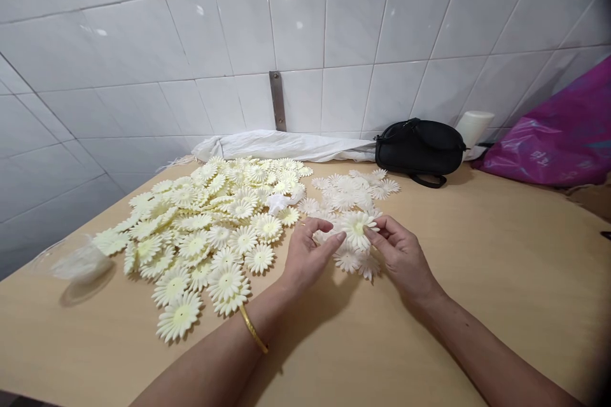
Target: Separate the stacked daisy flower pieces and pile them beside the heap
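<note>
My right hand (401, 254) pinches a pale yellow-green artificial daisy head (357, 229) at its right edge, holding it above the table. My left hand (310, 251) is at the flower's left side, thumb and forefinger apart, with nothing plainly held between them. Beneath and behind the held flower lie thin white flower pieces (344, 194), partly hidden by both hands. A large heap of pale yellow daisy heads (195, 222) spreads to the left of my left hand, some of them stacked.
A small clear plastic bag (81, 264) lies at the table's left edge. Along the tiled wall are a white cloth (286, 145), a black zip case (420, 147), a white bottle (473, 127) and a purple bag (548, 133). The wooden table (501, 254) extends right.
</note>
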Action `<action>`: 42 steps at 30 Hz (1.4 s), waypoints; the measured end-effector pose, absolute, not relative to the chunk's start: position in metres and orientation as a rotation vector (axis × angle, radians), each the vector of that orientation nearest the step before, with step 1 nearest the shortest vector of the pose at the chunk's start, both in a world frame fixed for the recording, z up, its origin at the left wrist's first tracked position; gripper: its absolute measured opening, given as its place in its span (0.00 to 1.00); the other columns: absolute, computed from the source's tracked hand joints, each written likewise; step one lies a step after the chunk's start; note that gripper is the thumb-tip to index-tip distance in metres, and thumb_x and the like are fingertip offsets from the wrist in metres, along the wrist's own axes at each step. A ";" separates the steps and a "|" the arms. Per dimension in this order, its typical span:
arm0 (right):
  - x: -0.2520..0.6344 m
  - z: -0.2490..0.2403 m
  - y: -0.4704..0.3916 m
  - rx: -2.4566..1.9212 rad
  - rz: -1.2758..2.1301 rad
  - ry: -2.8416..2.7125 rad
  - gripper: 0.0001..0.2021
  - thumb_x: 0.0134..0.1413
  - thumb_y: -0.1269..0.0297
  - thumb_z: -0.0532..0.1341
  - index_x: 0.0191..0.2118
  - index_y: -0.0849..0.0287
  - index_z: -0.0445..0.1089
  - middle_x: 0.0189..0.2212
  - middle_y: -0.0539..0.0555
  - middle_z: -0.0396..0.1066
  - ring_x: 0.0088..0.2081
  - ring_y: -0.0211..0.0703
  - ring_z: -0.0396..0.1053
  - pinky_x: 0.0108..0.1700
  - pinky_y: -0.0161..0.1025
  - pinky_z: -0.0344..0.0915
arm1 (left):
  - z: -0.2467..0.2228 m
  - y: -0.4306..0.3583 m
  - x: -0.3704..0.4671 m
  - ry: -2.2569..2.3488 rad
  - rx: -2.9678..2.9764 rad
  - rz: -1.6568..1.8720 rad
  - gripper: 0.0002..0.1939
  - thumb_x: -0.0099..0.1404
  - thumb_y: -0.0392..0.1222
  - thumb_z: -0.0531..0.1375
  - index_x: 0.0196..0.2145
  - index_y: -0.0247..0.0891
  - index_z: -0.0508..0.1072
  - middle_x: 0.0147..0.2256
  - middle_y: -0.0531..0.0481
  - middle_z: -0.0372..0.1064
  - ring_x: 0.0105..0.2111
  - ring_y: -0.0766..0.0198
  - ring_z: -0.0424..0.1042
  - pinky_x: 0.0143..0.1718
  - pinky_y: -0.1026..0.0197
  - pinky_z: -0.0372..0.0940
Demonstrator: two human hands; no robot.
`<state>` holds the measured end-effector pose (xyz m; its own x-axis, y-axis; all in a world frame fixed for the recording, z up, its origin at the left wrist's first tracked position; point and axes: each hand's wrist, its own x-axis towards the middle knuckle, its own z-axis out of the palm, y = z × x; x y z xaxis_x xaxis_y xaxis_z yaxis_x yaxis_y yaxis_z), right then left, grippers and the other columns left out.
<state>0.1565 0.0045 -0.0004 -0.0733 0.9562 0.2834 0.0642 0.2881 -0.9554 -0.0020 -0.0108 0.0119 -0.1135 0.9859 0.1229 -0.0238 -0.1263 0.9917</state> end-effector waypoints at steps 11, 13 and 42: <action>0.147 0.000 -0.010 -1.086 0.883 -1.718 0.08 0.52 0.59 0.54 0.28 0.58 0.61 0.20 0.46 0.56 0.22 0.34 0.53 0.24 0.32 0.52 | 0.006 -0.014 0.007 0.934 1.144 1.212 0.14 0.49 0.46 0.61 0.18 0.33 0.64 0.16 0.56 0.55 0.17 0.74 0.52 0.20 0.67 0.48; 0.147 0.000 -0.010 -1.098 0.858 -1.732 0.09 0.53 0.59 0.53 0.27 0.58 0.60 0.19 0.46 0.54 0.21 0.33 0.51 0.23 0.32 0.51 | 0.006 -0.014 0.007 0.963 1.170 1.229 0.14 0.49 0.47 0.62 0.19 0.34 0.64 0.16 0.57 0.54 0.18 0.74 0.51 0.20 0.67 0.47; 0.162 -0.002 0.013 -1.141 0.902 -1.308 0.11 0.46 0.56 0.59 0.25 0.59 0.64 0.18 0.47 0.62 0.23 0.35 0.62 0.26 0.32 0.58 | 0.001 -0.005 0.000 0.991 1.174 1.254 0.14 0.49 0.48 0.62 0.20 0.34 0.65 0.16 0.55 0.59 0.17 0.73 0.57 0.21 0.67 0.54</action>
